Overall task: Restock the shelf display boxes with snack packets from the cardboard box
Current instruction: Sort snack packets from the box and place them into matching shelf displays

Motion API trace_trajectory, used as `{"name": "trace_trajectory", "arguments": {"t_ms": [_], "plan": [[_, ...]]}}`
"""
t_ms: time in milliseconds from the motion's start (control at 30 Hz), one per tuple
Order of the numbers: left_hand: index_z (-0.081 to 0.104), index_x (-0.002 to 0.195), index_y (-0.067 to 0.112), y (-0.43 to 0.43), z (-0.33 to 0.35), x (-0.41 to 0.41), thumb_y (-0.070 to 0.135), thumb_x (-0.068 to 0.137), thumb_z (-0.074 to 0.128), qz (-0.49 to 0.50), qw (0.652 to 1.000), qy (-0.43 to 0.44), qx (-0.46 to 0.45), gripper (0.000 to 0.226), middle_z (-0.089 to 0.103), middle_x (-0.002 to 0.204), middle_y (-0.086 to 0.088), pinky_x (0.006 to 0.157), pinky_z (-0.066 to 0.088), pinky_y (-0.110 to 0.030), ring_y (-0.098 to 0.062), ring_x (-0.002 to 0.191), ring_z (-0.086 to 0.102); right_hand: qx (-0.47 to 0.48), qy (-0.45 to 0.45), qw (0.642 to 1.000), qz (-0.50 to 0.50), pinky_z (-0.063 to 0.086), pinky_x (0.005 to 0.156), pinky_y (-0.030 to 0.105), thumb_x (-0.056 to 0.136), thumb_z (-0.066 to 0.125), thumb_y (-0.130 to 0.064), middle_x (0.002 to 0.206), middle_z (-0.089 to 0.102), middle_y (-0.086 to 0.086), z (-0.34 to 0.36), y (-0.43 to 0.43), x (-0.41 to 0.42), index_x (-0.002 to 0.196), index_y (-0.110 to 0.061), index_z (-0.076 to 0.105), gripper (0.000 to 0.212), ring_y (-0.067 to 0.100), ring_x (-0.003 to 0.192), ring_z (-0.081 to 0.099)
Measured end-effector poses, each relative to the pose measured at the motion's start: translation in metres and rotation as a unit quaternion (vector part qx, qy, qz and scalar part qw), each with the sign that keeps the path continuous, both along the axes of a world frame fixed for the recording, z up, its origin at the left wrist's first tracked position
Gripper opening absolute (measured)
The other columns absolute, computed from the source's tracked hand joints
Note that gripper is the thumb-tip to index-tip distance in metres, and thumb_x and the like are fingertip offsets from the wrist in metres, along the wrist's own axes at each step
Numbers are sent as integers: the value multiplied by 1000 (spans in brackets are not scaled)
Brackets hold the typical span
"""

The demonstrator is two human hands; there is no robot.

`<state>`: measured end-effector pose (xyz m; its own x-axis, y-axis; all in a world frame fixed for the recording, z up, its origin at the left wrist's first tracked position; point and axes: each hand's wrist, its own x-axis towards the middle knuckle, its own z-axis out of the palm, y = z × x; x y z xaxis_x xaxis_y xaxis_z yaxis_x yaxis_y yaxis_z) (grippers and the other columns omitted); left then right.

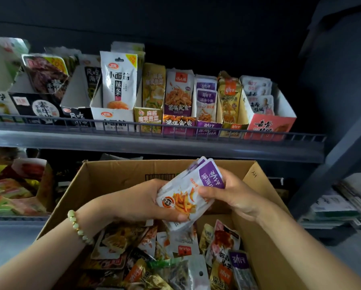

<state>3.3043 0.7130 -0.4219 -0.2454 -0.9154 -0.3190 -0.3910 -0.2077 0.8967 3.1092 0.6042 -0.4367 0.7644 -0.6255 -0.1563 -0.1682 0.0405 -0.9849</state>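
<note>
Head view: fingers of left hand (142, 203) and right hand (237, 193) grip purple-white foil snack packets (186, 194); probably light and slippery, best pinched flat.

Both bare forearms reach forward and converge at centre. Left hand (139, 203) and right hand (236, 193) grip one stack of packets (185, 191) from opposite sides, right thumb across its face.

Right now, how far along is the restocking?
Done: the shelf display boxes mostly hold packets. In hand: left hand and right hand grip purple packets above the cardboard box. Left: shelving them, probably in the purple display box, plus many mixed packets below.
</note>
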Motion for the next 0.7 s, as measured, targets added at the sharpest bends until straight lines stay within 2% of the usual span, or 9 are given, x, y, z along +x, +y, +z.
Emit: {"name": "trace_trajectory", "arguments": {"t_ms": [133,200,300,400,467,533,600,633,700], "plan": [[62,102,27,-22,34,4,27,80,75,-3,994,-100,-48,25,74,93,12,79,55,-18,0,87,69,-33,-23,998,-50,57,80,28,59,79,-22,108,71,3,29,-14,-2,116,-21,56,62,15,100,68],[62,105,26,-36,50,8,31,82,72,15,990,-110,-92,26,73,93,12,74,55,-16,-1,84,68,-67,-35,993,-87,57,77,26,59,78,-22,104,73,0,48,-28,-4,116,-21,58,62,12,96,69],[59,110,28,-60,64,14,44,78,66,56,977,-125,-165,37,71,100,9,84,56,-25,-5,92,67,-143,-29,978,-151,57,72,24,57,79,-27,102,71,-3,78,-55,-7,114,-23,57,62,8,90,69],[55,111,30,-88,74,19,40,86,63,139,933,-193,-272,28,64,100,11,87,54,-28,-6,93,62,-183,-27,962,-202,55,77,27,61,80,-26,106,68,-2,106,-86,-9,116,-22,55,60,12,95,66],[51,123,29,-105,79,20,40,90,59,155,902,-247,-318,36,60,110,11,90,51,-26,-5,100,58,-215,-13,952,-217,55,76,25,71,80,-21,106,67,-2,122,-107,-8,117,-22,54,53,11,95,64],[44,134,31,-120,80,20,43,92,56,132,884,-312,-321,45,54,130,6,97,46,-29,-12,117,53,-258,12,941,-219,54,69,21,75,79,-20,104,65,-4,136,-126,-3,116,-22,54,49,8,93,64],[35,143,37,-134,76,18,48,95,50,103,865,-390,-298,51,38,149,5,106,38,-38,-21,134,41,-295,39,929,-218,55,68,22,74,81,-21,105,65,-2,143,-146,6,116,-19,54,50,10,92,64],[31,145,39,-140,73,18,50,96,46,89,855,-424,-284,52,31,154,4,109,35,-41,-23,138,36,-309,56,925,-213,56,70,25,74,81,-22,107,65,0,144,-155,11,116,-17,54,51,13,94,64],[33,145,39,-152,65,17,50,97,43,74,841,-462,-270,50,35,151,0,108,38,-43,-23,133,42,-334,104,918,-188,56,70,28,73,82,-23,107,64,2,143,-172,23,116,-15,55,52,15,95,64]]}}
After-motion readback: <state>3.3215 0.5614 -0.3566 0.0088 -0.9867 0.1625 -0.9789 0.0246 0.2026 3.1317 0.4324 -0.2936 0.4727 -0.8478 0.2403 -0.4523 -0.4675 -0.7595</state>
